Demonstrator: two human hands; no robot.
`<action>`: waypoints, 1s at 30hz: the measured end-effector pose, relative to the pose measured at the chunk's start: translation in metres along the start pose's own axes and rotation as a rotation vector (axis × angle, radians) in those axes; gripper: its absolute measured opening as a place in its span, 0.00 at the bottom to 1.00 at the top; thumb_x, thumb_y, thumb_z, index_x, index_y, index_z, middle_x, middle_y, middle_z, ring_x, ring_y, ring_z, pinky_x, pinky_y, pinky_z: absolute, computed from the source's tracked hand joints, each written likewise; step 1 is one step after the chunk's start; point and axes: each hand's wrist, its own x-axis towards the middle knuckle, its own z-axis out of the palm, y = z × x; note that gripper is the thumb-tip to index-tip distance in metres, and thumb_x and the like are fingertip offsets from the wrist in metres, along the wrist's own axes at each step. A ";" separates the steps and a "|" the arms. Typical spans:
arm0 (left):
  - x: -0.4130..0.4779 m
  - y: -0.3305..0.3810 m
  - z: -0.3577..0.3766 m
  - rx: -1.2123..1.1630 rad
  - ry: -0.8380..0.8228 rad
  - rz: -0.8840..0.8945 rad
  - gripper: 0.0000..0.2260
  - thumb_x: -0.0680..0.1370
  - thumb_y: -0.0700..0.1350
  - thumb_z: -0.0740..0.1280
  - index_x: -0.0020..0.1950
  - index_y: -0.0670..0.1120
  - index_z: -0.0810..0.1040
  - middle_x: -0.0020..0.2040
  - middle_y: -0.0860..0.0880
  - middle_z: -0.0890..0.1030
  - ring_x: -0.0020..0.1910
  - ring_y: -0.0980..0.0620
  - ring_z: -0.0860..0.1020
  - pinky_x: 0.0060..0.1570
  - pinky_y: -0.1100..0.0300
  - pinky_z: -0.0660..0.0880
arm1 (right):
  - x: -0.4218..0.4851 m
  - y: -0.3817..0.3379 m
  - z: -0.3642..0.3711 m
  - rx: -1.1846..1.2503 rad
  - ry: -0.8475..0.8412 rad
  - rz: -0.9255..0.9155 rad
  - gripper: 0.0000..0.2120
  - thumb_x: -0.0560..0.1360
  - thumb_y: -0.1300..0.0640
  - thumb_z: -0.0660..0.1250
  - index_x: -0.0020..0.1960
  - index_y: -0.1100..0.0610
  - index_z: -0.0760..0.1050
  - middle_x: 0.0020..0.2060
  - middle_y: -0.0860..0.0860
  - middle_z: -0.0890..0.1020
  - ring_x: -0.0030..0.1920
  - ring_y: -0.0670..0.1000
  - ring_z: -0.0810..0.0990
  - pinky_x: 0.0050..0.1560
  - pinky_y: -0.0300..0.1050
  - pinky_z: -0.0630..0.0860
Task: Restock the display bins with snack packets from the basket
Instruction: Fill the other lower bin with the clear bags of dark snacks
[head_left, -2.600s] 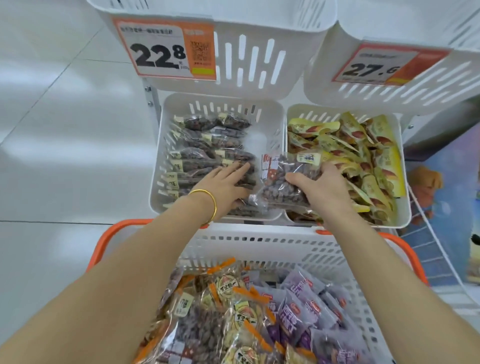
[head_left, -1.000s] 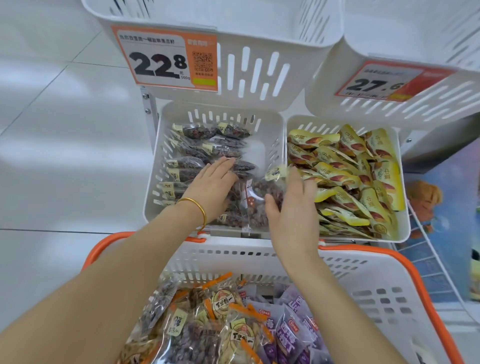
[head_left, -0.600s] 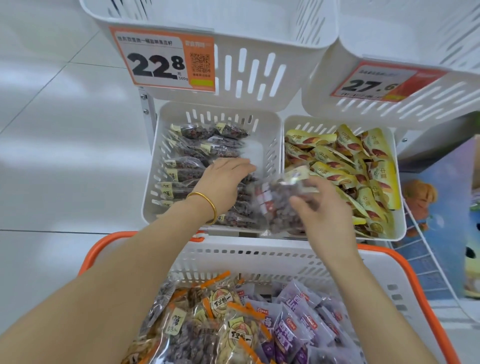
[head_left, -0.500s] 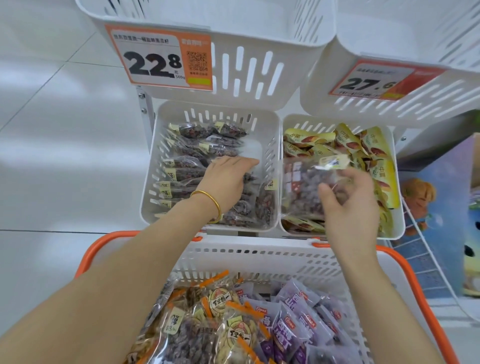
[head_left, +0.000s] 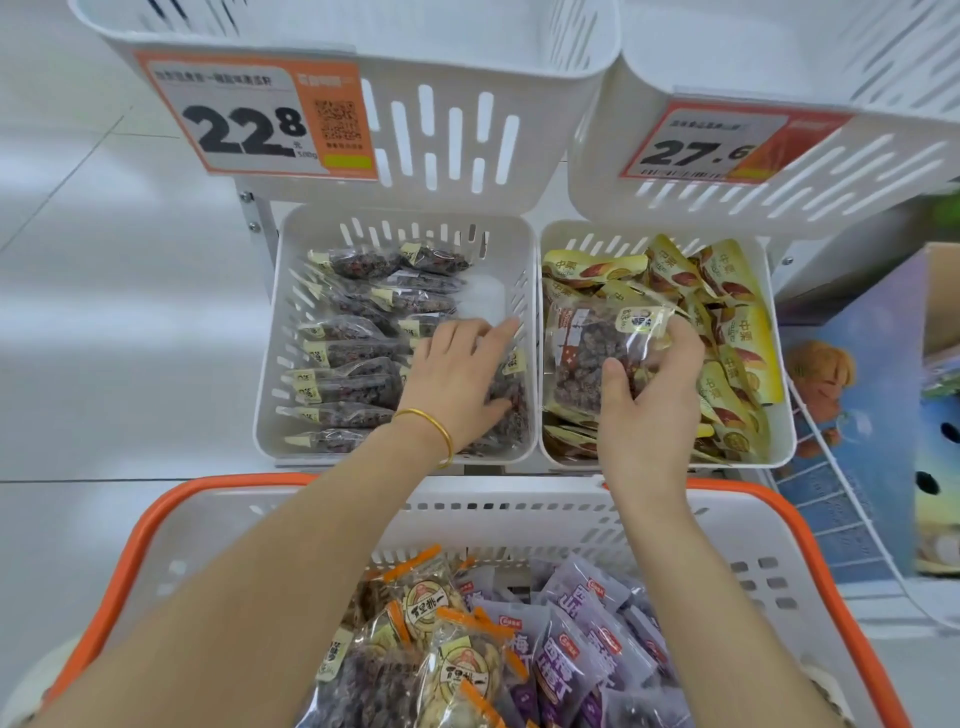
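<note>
Rightward goes the clear packet (head_left: 592, 358), now hovering over the right bin (head_left: 779, 447), right hand (head_left: 649, 410) curled round it, long axis pointing away. Its matching left bin (head_left: 270, 364) lies leftward, where the left hand (head_left: 462, 374) presses flat-fingered on the dark packets (head_left: 353, 387)

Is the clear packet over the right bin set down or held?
Held: the right hand grips the clear packet above the yellow packets in the right bin.

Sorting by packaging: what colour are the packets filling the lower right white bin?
Yellow packets, printed with reddish-brown pictures; head view shows them best.
</note>
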 end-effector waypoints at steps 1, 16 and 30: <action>-0.001 0.001 0.002 -0.036 0.079 0.022 0.29 0.72 0.50 0.66 0.73 0.52 0.63 0.65 0.45 0.69 0.65 0.42 0.65 0.61 0.49 0.63 | 0.001 0.000 0.001 0.000 0.000 -0.011 0.29 0.78 0.60 0.63 0.75 0.53 0.55 0.64 0.51 0.73 0.54 0.47 0.75 0.46 0.31 0.67; 0.006 -0.033 -0.010 0.038 -0.043 -0.143 0.25 0.77 0.54 0.61 0.73 0.51 0.63 0.77 0.47 0.52 0.75 0.46 0.48 0.72 0.48 0.49 | 0.033 -0.016 0.062 -0.217 -0.132 -0.449 0.35 0.75 0.72 0.58 0.77 0.55 0.49 0.58 0.60 0.72 0.53 0.57 0.71 0.53 0.51 0.71; 0.001 -0.047 -0.029 0.008 -0.212 -0.084 0.27 0.81 0.50 0.57 0.77 0.49 0.51 0.78 0.48 0.47 0.76 0.48 0.44 0.75 0.52 0.45 | 0.057 -0.026 0.095 -1.135 -0.521 -0.353 0.27 0.79 0.53 0.54 0.76 0.54 0.53 0.65 0.52 0.74 0.67 0.59 0.62 0.62 0.56 0.62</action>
